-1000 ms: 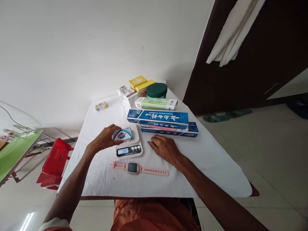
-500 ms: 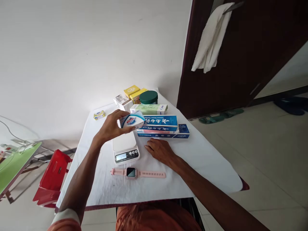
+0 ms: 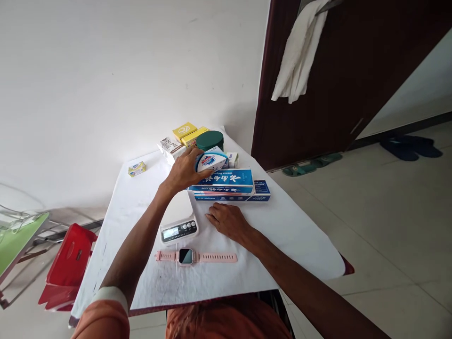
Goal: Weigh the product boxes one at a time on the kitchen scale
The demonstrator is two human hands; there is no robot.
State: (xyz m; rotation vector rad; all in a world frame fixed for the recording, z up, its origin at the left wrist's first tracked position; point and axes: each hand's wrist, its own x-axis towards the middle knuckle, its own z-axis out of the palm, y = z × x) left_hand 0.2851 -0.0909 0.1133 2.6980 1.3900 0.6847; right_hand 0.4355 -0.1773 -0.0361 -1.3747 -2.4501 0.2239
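My left hand (image 3: pixel 184 172) is closed on a small white soap box (image 3: pixel 212 161) with a red and blue logo, held over the stacked blue toothpaste boxes (image 3: pixel 226 181) at the far side of the table. My right hand (image 3: pixel 226 219) lies flat on the white tablecloth (image 3: pixel 282 235), fingers stretched out, holding nothing. A white kitchen scale (image 3: pixel 178 222) with a lit display stands just left of that hand, its platform bare. A pink smartwatch (image 3: pixel 195 256) lies in front of the scale.
At the table's far end stand a dark green round lid (image 3: pixel 209 140), yellow boxes (image 3: pixel 186 132), a white and brown box (image 3: pixel 169 145) and a pale green box partly hidden by the soap box. A small yellow packet (image 3: pixel 137 168) lies far left. A red stool (image 3: pixel 68 263) stands left.
My left hand lifted the soap box off the scale and carried it away and to the right, over the toothpaste boxes. My right hand stayed flat on the cloth.
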